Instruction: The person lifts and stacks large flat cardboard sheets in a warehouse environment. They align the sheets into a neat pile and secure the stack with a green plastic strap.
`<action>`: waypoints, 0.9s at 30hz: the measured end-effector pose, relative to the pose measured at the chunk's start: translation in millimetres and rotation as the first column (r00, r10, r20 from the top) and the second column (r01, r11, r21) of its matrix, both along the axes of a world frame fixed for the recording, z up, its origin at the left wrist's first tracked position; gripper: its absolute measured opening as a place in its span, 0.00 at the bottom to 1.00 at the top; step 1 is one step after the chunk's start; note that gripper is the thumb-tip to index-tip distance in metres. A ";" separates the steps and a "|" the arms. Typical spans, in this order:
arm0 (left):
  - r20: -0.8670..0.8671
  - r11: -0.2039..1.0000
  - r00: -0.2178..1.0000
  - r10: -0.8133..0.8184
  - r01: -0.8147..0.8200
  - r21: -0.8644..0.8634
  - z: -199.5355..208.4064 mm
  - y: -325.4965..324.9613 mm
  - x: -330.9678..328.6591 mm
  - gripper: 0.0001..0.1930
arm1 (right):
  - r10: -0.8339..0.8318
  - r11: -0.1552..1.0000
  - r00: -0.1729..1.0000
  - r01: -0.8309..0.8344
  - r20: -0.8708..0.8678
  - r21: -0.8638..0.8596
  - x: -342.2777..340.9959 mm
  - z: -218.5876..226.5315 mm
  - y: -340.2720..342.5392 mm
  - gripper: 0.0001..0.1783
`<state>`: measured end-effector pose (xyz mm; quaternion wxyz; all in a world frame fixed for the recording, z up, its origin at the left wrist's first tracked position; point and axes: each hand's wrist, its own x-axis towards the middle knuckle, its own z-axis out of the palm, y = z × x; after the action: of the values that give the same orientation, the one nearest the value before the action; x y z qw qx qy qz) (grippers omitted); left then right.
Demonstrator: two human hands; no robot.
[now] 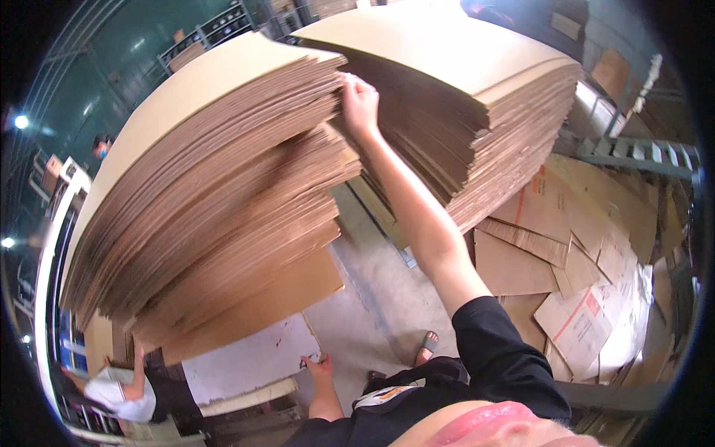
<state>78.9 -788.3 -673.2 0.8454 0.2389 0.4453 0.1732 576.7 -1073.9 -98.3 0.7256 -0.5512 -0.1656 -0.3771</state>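
Observation:
A tall stack of brown cardboard sheets (216, 141) rises in front of me, its layers uneven and part of its side smeared by motion. With my arm stretched up, my right hand (360, 103) is closed at the near right corner of the upper sheets. Low down, my left hand (320, 366) is bent at the right edge of a white sheet (253, 357) under the stack. Its fingers are pinched around a small dark thing that I cannot make out.
A second cardboard stack (514, 112) stands to the right, across a narrow floor gap (380, 261). Loose flattened cartons (536, 261) lie at the right, near metal steps (640, 151). A person in a white shirt (123, 391) is at the lower left; another person (102, 147) is behind the stack.

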 end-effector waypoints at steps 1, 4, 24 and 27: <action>-0.031 1.000 1.000 -0.002 0.002 0.002 2.9 -6.0 -10.1 0.39 | 0.000 0.999 1.000 -0.001 -0.029 -0.033 -5.4 0.6 3.9 0.19; -0.093 0.921 0.971 0.222 -0.240 -0.308 22.5 -13.2 -7.0 0.35 | 0.021 0.999 0.998 -0.023 -0.052 -0.033 -7.5 2.0 -1.5 0.18; -0.157 0.352 0.453 -0.878 0.832 0.429 178.1 -349.6 225.2 0.28 | 0.076 0.984 0.981 -0.045 0.177 -0.171 -1.9 -13.0 -32.4 0.18; -0.039 0.420 0.496 -0.867 0.772 0.477 228.2 -387.2 278.3 0.27 | 0.193 0.966 0.965 -0.154 0.179 -0.207 -22.4 -44.4 -62.6 0.27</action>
<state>357.2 -1175.5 -445.0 0.7860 0.5877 0.1260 -0.1450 554.3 -1136.5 -142.8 0.6796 -0.5613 -0.3202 -0.3472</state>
